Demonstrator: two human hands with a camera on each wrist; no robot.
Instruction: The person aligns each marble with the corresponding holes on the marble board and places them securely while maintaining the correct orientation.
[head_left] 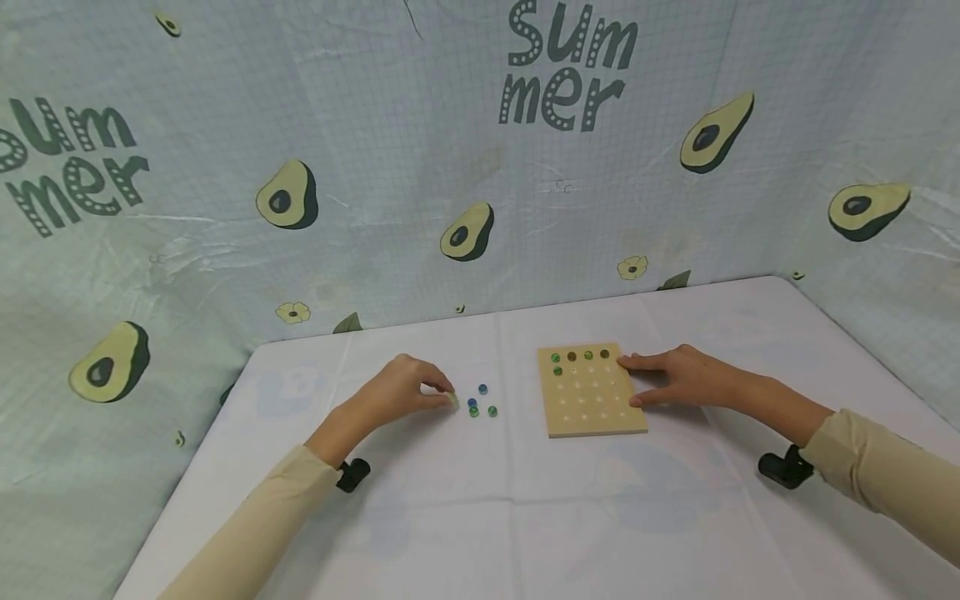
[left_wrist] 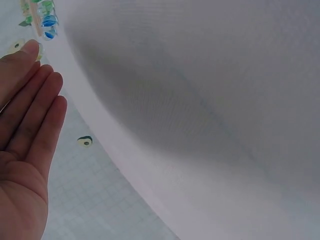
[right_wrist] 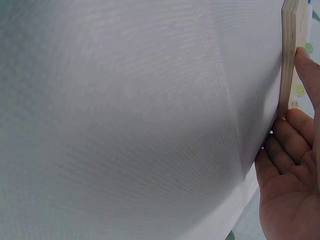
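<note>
Narrow pinch on this side: the left hand (head_left: 397, 392) has a small yellowish glass marble (head_left: 453, 400) caught between thumb and fingertips, clear and shiny, with the other fingers lying close together and nearly straight. Just to the right of that pinch, four loose marbles, all glassy: a blue one (head_left: 483, 389) farthest out, another blue one (head_left: 472, 402) close by, a green one (head_left: 473, 412) right below it, and a second green one (head_left: 492, 411) a little further right.

Past those, well apart from the pinching fingers, comes the board (head_left: 592, 422): flat, squarish, pale wood, layered along its edge, dotted with rows of shallow hollows. Five marbles sit on it, four across the far row, green and dark brownish, plus one green at the left of the next row.

And over on the board's right side, the right hand (head_left: 686, 379)! Its thumb and forefinger are spread apart, both touching the edge, the forefinger near the far corner, the thumb lower down. Beneath everything, a white tablecloth (head_left: 450, 533); beyond both hands, a pale backdrop (head_left: 375, 108) printed with avocados and lettering.
</note>
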